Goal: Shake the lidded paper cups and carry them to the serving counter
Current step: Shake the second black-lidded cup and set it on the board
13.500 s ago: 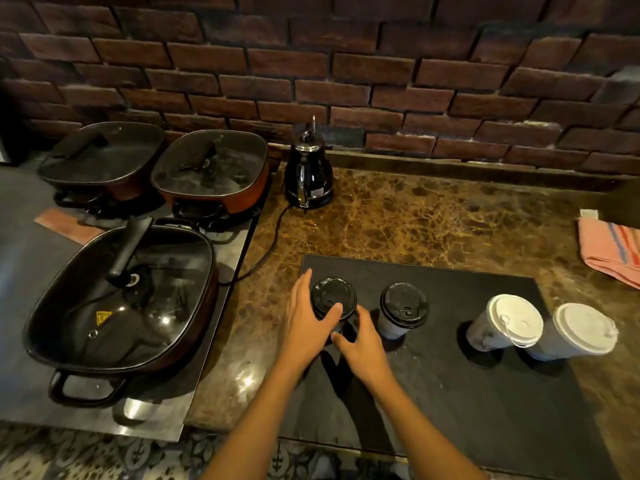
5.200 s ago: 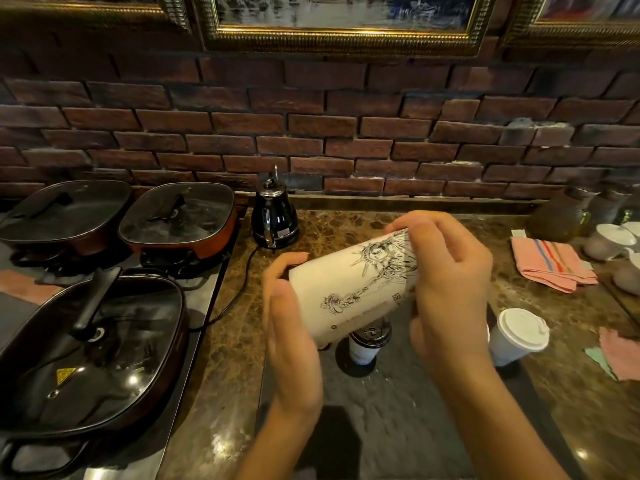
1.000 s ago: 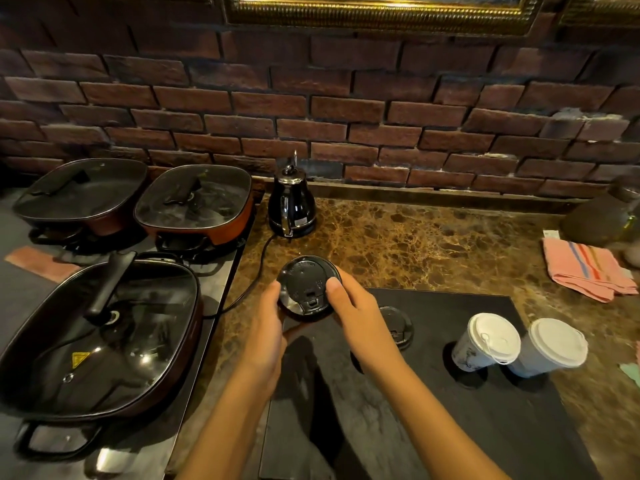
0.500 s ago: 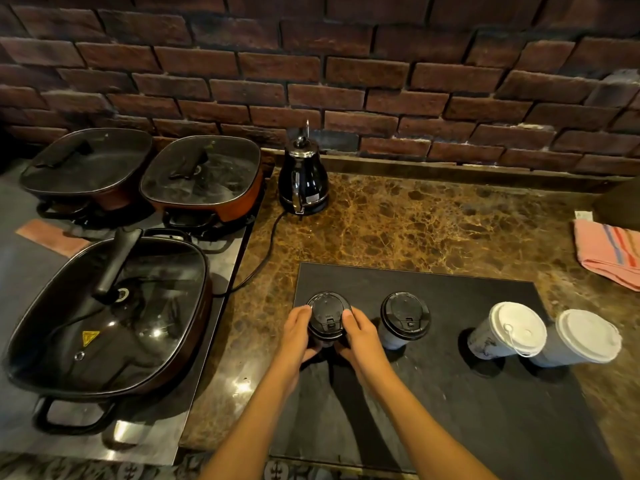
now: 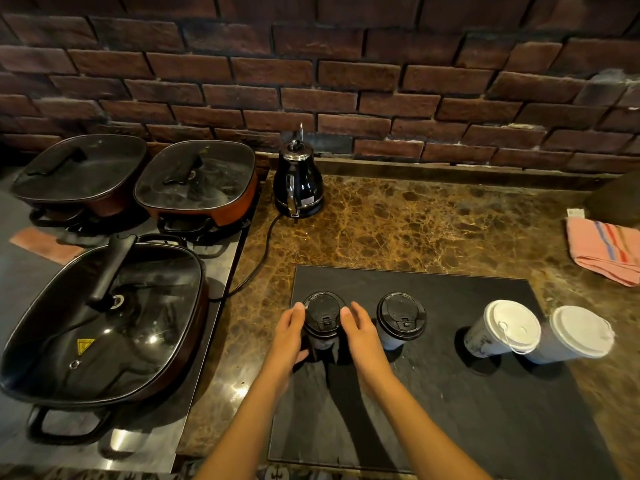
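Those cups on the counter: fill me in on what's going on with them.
A person stands at a marble counter with four lidded paper cups upright in a row on a dark slate mat. Both hands flank the leftmost black-lidded cup, left hand and right hand at its sides, fingers fairly straight. The second black-lidded cup and two white-lidded cups stand untouched to the right.
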